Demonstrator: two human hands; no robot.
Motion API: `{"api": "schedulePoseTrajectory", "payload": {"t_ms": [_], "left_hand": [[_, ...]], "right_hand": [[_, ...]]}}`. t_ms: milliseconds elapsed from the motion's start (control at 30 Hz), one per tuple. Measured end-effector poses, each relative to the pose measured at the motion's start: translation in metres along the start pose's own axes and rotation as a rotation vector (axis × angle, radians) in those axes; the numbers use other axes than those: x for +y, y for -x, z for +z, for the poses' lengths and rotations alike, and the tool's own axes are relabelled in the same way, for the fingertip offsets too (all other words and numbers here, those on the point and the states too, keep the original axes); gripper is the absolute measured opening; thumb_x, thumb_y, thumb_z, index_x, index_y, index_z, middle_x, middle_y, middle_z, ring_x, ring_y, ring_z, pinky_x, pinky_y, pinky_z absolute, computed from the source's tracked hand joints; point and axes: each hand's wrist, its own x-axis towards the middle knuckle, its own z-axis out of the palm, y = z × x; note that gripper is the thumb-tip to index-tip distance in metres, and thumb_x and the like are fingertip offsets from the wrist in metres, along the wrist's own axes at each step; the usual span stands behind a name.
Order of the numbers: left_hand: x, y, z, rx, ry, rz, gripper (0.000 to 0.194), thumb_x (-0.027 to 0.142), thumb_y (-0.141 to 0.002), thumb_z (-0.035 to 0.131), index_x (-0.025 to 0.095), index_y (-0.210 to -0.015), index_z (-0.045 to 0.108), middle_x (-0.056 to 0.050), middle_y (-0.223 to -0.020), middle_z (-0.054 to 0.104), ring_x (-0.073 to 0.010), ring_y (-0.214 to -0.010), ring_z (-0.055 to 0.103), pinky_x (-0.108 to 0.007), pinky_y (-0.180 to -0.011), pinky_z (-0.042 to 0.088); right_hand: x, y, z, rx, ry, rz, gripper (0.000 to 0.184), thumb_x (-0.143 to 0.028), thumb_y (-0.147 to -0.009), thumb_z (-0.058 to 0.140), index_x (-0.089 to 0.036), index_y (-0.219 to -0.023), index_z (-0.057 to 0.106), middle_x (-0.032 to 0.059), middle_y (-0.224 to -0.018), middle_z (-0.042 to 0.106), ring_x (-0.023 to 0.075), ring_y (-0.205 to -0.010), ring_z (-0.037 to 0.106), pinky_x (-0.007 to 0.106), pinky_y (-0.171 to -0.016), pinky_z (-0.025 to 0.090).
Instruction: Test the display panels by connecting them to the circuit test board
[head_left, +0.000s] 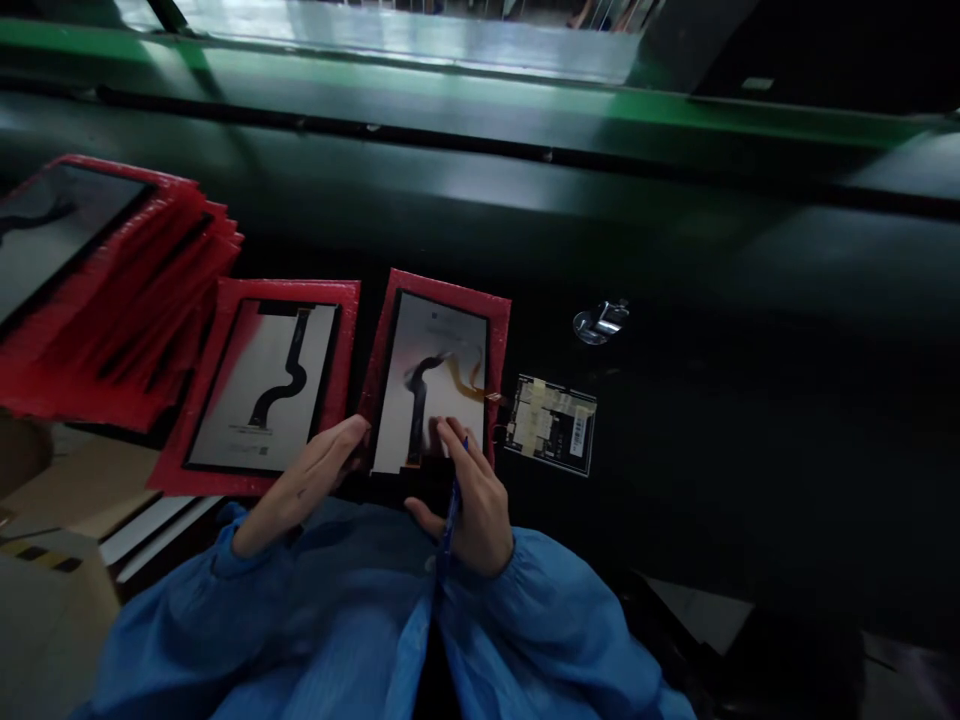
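Note:
Two flat display panels lie side by side in red foam-edged sleeves, each with a black flex cable on its pale back. My left hand [304,472] grips the left edge of the right-hand panel [431,385], whose cable and amber ribbon look blurred. My right hand [474,495] is shut on a blue pen [450,520], with its fingertips over the lower part of that panel. The other panel [262,385] lies just left of my left hand. A taped circuit board [551,425] sits right of the held panel.
A stack of red-edged panels [112,280] lies at the left on the black workbench [735,400]. A small metal part [600,322] sits further right. Cardboard [67,490] lies below the bench's left side. A green-edged ledge [450,100] runs along the back.

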Motion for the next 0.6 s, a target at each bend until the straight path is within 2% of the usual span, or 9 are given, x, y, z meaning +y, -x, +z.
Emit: {"api": "schedulePoseTrajectory", "payload": {"t_ms": [67, 100, 167, 233, 300, 433, 533, 600], "left_hand": [[0.016, 0.01, 0.009, -0.087, 0.167, 0.061, 0.042, 0.061, -0.095, 0.044, 0.023, -0.093, 0.062, -0.001, -0.078, 0.06, -0.0155, -0.064, 0.051, -0.025, -0.055, 0.038], [0.025, 0.015, 0.014, -0.175, 0.203, 0.136, 0.042, 0.061, -0.096, 0.042, 0.023, -0.095, 0.062, 0.0, -0.078, 0.058, -0.0145, -0.064, 0.048, -0.024, -0.055, 0.037], [0.042, 0.021, 0.021, -0.388, 0.195, 0.304, 0.042, 0.056, -0.099, 0.039, 0.022, -0.098, 0.064, -0.001, -0.08, 0.058, -0.014, -0.066, 0.048, -0.024, -0.059, 0.039], [0.054, 0.022, 0.025, -0.486, 0.118, 0.395, 0.036, 0.048, -0.101, 0.041, 0.022, -0.103, 0.065, -0.002, -0.086, 0.061, -0.0145, -0.074, 0.052, -0.025, -0.067, 0.042], [0.057, 0.015, 0.028, -0.403, 0.037, 0.412, 0.028, 0.042, -0.1, 0.048, 0.021, -0.101, 0.065, -0.002, -0.087, 0.062, -0.0144, -0.078, 0.054, -0.024, -0.071, 0.043], [0.048, -0.012, 0.04, -0.072, 0.084, 0.358, 0.022, 0.039, -0.095, 0.058, 0.019, -0.095, 0.067, -0.002, -0.087, 0.062, -0.0135, -0.077, 0.053, -0.022, -0.064, 0.042], [0.04, -0.035, 0.058, 0.057, 0.328, 0.32, 0.026, 0.038, -0.088, 0.067, 0.019, -0.106, 0.071, -0.002, -0.088, 0.065, -0.0112, -0.072, 0.053, -0.02, -0.061, 0.042], [0.036, -0.046, 0.068, 0.151, 0.597, 0.313, 0.03, 0.039, -0.081, 0.076, 0.02, -0.103, 0.072, 0.001, -0.077, 0.063, -0.0085, -0.06, 0.05, -0.019, -0.054, 0.04]], "right_hand": [[-0.006, -0.003, 0.005, 0.122, -0.044, -0.036, 0.074, -0.036, -0.093, 0.063, -0.019, -0.157, 0.03, 0.0136, -0.15, 0.053, 0.0315, -0.144, 0.045, 0.052, -0.115, 0.047], [-0.008, -0.004, 0.006, 0.206, -0.066, -0.04, 0.067, -0.03, -0.096, 0.059, -0.022, -0.157, 0.033, 0.0118, -0.151, 0.053, 0.0304, -0.143, 0.045, 0.052, -0.114, 0.048], [-0.012, -0.007, 0.008, 0.366, -0.104, -0.022, 0.055, -0.021, -0.099, 0.051, -0.026, -0.153, 0.04, 0.0089, -0.15, 0.053, 0.0291, -0.141, 0.049, 0.052, -0.113, 0.049], [-0.013, -0.009, 0.007, 0.499, -0.128, 0.031, 0.05, -0.021, -0.1, 0.048, -0.027, -0.15, 0.046, 0.0089, -0.148, 0.056, 0.0295, -0.136, 0.055, 0.053, -0.111, 0.05], [-0.011, -0.009, 0.005, 0.579, -0.135, 0.107, 0.048, -0.022, -0.1, 0.048, -0.024, -0.148, 0.049, 0.0106, -0.143, 0.06, 0.0307, -0.131, 0.06, 0.052, -0.108, 0.053], [-0.007, -0.009, 0.003, 0.71, -0.146, 0.353, 0.046, -0.028, -0.1, 0.05, -0.019, -0.145, 0.054, 0.0146, -0.132, 0.068, 0.0339, -0.125, 0.064, 0.055, -0.105, 0.055], [-0.009, -0.008, 0.005, 0.814, -0.187, 0.454, 0.047, -0.031, -0.102, 0.045, -0.018, -0.147, 0.05, 0.0166, -0.128, 0.068, 0.0357, -0.13, 0.06, 0.061, -0.103, 0.055], [-0.016, -0.007, 0.007, 0.784, -0.228, 0.466, 0.048, -0.03, -0.103, 0.044, -0.02, -0.149, 0.047, 0.0167, -0.127, 0.068, 0.0348, -0.131, 0.058, 0.059, -0.102, 0.057]]}}
